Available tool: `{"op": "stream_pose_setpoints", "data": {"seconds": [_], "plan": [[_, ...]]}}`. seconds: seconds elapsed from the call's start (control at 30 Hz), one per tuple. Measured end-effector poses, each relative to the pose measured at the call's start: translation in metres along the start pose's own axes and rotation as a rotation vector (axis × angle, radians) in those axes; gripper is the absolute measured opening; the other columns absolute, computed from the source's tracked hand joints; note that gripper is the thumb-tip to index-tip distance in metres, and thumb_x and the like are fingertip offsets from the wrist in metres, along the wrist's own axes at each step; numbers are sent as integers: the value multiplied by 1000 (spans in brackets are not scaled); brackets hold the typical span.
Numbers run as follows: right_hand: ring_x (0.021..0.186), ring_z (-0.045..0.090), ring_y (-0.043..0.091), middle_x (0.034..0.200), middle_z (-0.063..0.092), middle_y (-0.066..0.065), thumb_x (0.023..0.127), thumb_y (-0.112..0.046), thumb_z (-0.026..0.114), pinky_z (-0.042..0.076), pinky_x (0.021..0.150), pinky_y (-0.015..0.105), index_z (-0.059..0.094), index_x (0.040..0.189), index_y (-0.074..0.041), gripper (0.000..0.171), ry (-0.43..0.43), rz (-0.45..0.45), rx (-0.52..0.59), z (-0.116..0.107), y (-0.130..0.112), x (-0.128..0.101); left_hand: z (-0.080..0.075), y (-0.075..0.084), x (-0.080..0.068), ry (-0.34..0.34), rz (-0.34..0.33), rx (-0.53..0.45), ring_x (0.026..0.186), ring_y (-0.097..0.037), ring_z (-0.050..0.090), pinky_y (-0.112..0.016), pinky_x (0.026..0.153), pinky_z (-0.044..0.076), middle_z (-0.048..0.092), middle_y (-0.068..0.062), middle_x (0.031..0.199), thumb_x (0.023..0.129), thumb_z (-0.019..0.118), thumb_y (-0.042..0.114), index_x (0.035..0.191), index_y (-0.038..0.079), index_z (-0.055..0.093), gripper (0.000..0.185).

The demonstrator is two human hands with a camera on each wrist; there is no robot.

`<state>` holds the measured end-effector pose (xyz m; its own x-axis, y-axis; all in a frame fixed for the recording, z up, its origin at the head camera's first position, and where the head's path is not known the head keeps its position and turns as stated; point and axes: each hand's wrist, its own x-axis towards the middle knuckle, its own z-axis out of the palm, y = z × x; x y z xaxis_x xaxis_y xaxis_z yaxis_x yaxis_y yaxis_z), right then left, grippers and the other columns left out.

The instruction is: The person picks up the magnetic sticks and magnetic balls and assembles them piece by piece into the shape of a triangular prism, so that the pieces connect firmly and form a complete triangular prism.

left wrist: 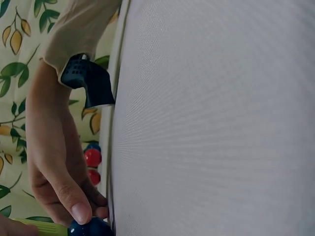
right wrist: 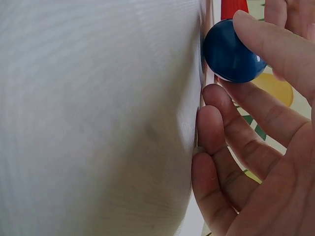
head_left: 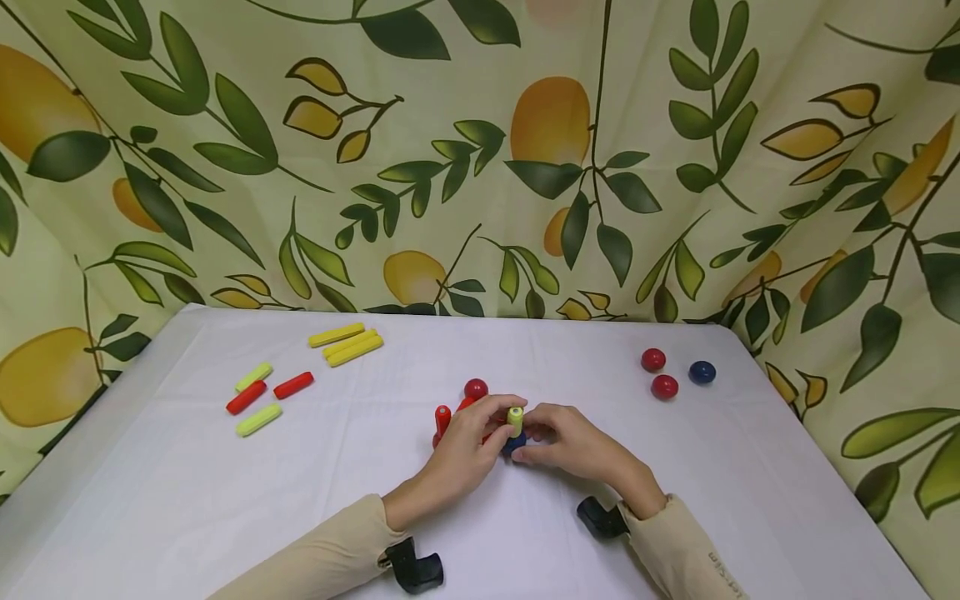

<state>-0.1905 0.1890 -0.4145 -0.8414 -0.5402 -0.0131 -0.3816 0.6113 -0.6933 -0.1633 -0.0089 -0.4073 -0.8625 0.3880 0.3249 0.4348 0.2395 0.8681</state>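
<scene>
My left hand (head_left: 457,458) pinches an upright yellow-green stick (head_left: 515,419) between thumb and fingers. The stick's lower end meets a blue ball (right wrist: 231,51) close to the tabletop. Thumb and index finger of my right hand (head_left: 577,442) grip that ball from the side; its other fingers curl near the cloth in the right wrist view. Just beyond my left hand are a red ball (head_left: 476,389) and an upright red stick (head_left: 443,418) with another red ball at its foot. More red pieces between them are partly hidden by the left hand.
On the white-covered table (head_left: 360,492), several yellow sticks (head_left: 356,350) lie at the back left. Nearer are red sticks (head_left: 293,385) and yellow-green sticks (head_left: 258,420). Two red balls (head_left: 664,387) and a blue ball (head_left: 702,372) sit back right. A leaf-print curtain (head_left: 450,183) hangs behind.
</scene>
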Motion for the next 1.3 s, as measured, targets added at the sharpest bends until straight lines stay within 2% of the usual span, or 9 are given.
{"op": "stream_pose_setpoints", "data": {"seconds": [0.27,0.4,0.53,0.6,0.73,0.83,0.97,1.17,1.3], "plan": [[86,55,13,90,62,-7,83,-30,80,49,78,23,71,100,-17,23,9,-16,6,0,1,0,0,0,1,-22,-1,28,106,-23,67,-35,93,55,66,-14,120,92,62,-5,126,1,60,35],[86,56,13,91,63,-6,83,-29,80,50,78,22,70,101,-15,24,5,-6,15,1,0,-1,-2,4,0,-37,20,112,110,-21,65,-36,96,54,65,-12,126,93,62,-2,132,3,58,40],[85,55,13,91,63,-5,84,-30,79,50,77,22,70,103,-13,26,-8,3,13,1,-1,-1,-11,13,-2,-8,103,216,119,-19,61,-39,99,52,61,-8,133,93,63,0,134,8,58,42],[85,55,13,91,63,-5,84,-29,79,50,77,22,70,102,-13,26,-6,5,11,0,-1,-1,-18,18,-3,20,156,228,120,-18,60,-37,99,52,61,-6,132,92,64,1,131,9,60,40],[85,55,14,90,62,-4,84,-29,80,50,77,21,70,101,-12,26,-3,25,9,-1,-2,0,-38,22,-1,75,217,223,111,-18,63,-36,95,55,66,-6,125,91,68,2,125,8,64,35],[85,55,14,91,62,-2,83,-29,80,50,76,20,70,102,-10,29,-10,35,13,-1,-4,0,-54,22,-2,86,186,224,107,-17,64,-35,93,56,68,-4,123,90,71,7,125,9,64,36],[86,55,14,91,62,-3,83,-29,80,50,76,20,69,105,-9,31,-12,59,17,0,-4,1,-71,14,-5,44,104,200,112,-18,63,-34,93,55,66,-3,125,88,74,13,130,13,61,44],[85,55,14,90,61,-3,83,-29,80,50,75,19,68,105,-10,31,-17,79,14,0,-2,2,-85,-14,-10,-65,-16,60,113,-28,61,-43,97,53,63,-11,128,84,79,14,132,9,57,53],[86,54,15,91,61,0,83,-28,80,50,75,19,68,105,-8,32,-22,79,26,0,-3,1,-90,-32,-13,-186,-114,35,104,-22,62,-33,94,55,64,-10,120,87,77,20,126,10,61,44]]}}
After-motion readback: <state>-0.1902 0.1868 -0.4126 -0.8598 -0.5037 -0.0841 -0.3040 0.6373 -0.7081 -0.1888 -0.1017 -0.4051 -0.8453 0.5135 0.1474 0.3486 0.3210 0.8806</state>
